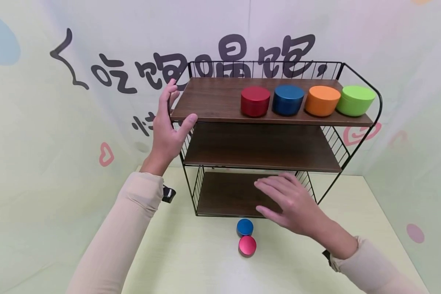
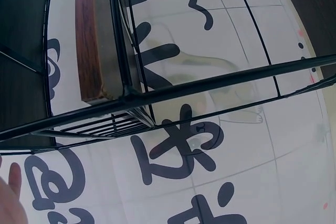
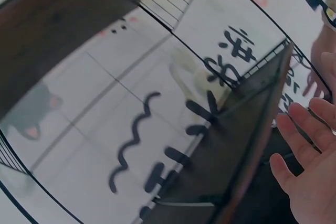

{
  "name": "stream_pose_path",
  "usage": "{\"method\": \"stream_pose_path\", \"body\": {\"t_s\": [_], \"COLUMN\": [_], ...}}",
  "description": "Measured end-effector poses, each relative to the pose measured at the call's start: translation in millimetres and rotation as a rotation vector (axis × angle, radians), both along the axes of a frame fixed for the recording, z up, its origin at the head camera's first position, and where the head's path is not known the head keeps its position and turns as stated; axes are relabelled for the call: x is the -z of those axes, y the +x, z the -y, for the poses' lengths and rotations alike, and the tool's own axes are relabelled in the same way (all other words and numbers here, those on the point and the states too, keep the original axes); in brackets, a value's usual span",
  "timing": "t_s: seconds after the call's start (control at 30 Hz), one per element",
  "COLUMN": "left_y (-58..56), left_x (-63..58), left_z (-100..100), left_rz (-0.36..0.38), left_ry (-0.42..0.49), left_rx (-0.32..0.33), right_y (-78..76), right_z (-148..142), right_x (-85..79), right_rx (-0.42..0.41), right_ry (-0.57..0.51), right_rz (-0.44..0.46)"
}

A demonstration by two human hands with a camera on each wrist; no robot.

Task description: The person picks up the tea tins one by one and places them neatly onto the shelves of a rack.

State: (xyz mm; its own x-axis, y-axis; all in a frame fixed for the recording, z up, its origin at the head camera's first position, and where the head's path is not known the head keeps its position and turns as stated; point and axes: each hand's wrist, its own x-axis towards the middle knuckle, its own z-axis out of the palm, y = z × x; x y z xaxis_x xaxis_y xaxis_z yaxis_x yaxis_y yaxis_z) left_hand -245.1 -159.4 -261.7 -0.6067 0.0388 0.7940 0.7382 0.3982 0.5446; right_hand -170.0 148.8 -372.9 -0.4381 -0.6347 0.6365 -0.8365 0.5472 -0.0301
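A three-tier wire rack (image 1: 262,122) with dark wooden boards stands on the table. My left hand (image 1: 169,126) is at its upper left front corner, thumb extended by the top board's front edge and fingers up along the side rail. My right hand (image 1: 292,204) hangs in front of the bottom board, fingers loosely extended and holding nothing. On the top board, a red tin (image 1: 255,101), a blue tin (image 1: 288,99), an orange tin (image 1: 322,101) and a green tin (image 1: 355,100) form a row toward the right.
On the table (image 1: 191,257) before the rack, a small blue tin (image 1: 245,227) sits right by a pinkish-red tin (image 1: 247,246). A pale cloth backdrop (image 1: 106,196) with dark lettering surrounds the back and sides. Wire rails (image 2: 210,85) run along the rack's sides.
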Motion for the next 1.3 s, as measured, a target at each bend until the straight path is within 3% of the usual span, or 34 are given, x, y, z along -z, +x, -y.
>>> {"method": "stream_pose_path", "body": {"t_s": [0.43, 1.3], "left_y": [0.8, 0.6], "left_x": [-0.5, -1.1], "left_z": [0, -1], "left_rz": [0.009, -0.004], "left_ry": [0.001, 0.01], "left_rx": [0.001, 0.009], "right_y": [10.0, 25.4], "right_z": [3, 20], "right_x": [61.8, 143.1], "right_rx": [-0.028, 0.003], "right_ry": [0.015, 0.124], "right_rz": [0.051, 0.221]}}
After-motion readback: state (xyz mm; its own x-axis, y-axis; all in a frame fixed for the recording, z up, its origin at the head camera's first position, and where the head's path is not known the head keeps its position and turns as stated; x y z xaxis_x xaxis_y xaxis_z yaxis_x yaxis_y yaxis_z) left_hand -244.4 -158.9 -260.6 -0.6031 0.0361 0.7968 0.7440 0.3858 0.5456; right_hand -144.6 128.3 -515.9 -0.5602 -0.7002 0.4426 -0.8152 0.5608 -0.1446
